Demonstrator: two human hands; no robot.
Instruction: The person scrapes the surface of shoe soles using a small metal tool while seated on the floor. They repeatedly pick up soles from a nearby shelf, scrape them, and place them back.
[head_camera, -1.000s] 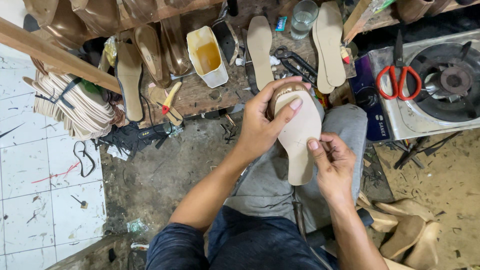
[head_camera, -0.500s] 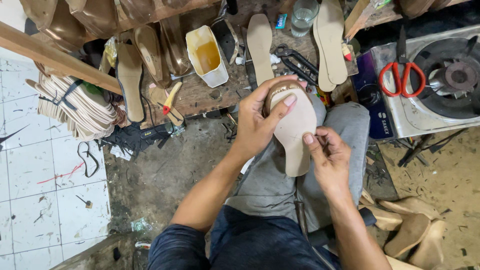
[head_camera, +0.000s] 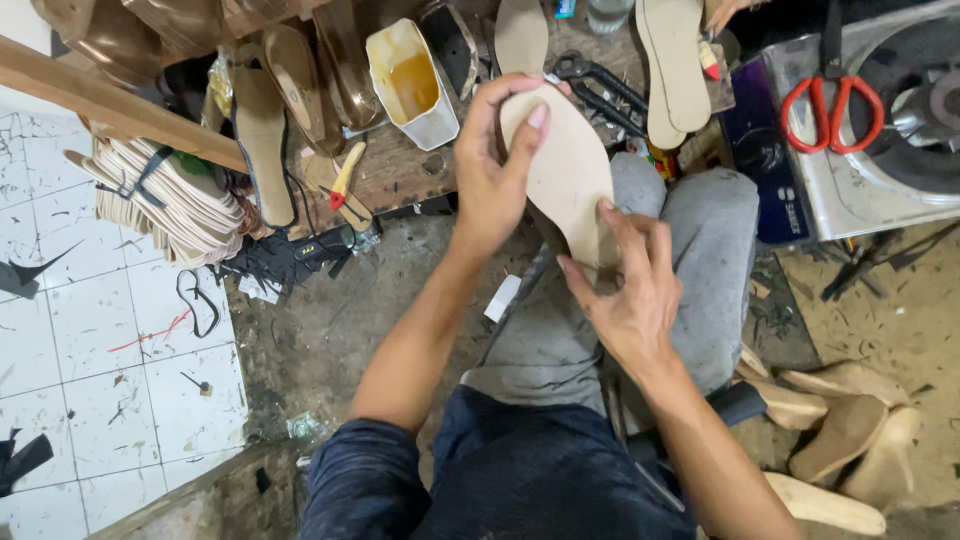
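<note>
Hidden and cropped parts at the workbench

The left hand (head_camera: 495, 170) is covering the insole's (head_camera: 570, 170) upper edge; the right hand (head_camera: 630, 290) is hiding its lower end. The frame's top is cutting off two soles (head_camera: 670, 60) and the scissors' (head_camera: 832, 100) blades.

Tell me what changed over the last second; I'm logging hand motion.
The right hand slid from the beige insole's lower edge up its right side. The left hand kept gripping the top end. Nothing was released; the scissors and glue tub stayed put.
</note>
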